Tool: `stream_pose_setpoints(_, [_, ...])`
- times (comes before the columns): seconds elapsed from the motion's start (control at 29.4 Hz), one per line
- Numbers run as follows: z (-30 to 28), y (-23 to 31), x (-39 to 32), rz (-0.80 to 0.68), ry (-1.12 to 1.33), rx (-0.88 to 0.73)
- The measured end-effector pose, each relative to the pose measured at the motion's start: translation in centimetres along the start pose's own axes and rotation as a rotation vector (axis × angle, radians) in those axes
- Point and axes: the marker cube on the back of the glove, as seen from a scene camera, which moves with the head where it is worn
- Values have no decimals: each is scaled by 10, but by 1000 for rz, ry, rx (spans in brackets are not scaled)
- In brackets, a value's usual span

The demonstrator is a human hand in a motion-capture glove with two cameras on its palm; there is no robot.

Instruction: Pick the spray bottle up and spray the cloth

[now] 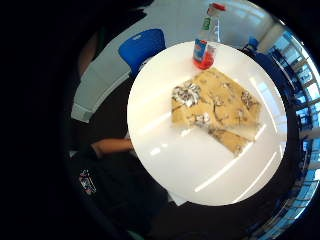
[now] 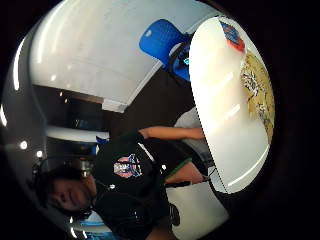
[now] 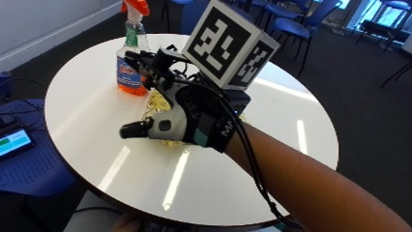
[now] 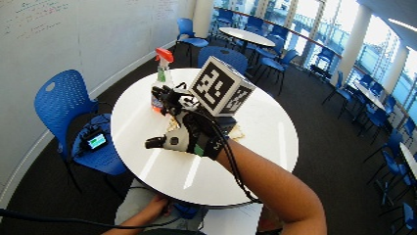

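Note:
A spray bottle (image 3: pixel 130 58) with orange liquid and a red trigger stands upright near the far left rim of the round white table (image 3: pixel 212 188). A yellow flowered cloth (image 1: pixel 215 107) lies flat in the middle of the table, close to the bottle (image 1: pixel 205 47). My gloved right hand (image 3: pixel 174 106) hovers above the cloth (image 3: pixel 155 100) and hides most of it in the outside view. Its fingers reach out straight toward the bottle, a short way from it, and hold nothing. The wide outside view shows the same hand (image 4: pixel 186 127) and bottle (image 4: pixel 159 81).
A blue chair (image 4: pixel 62 105) stands left of the table and carries a small lit tablet (image 3: pixel 13 140). More blue chairs and tables stand behind. My bare forearm (image 1: pixel 112 146) lies below the near table edge.

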Motion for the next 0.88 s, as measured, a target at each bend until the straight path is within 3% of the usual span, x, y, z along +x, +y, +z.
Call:
stream_pose_setpoints(0.37, [16,48,-27,-81,95,-69])
stream_pose_setpoints(0.88, [20,56,-31,-69,55,-130])
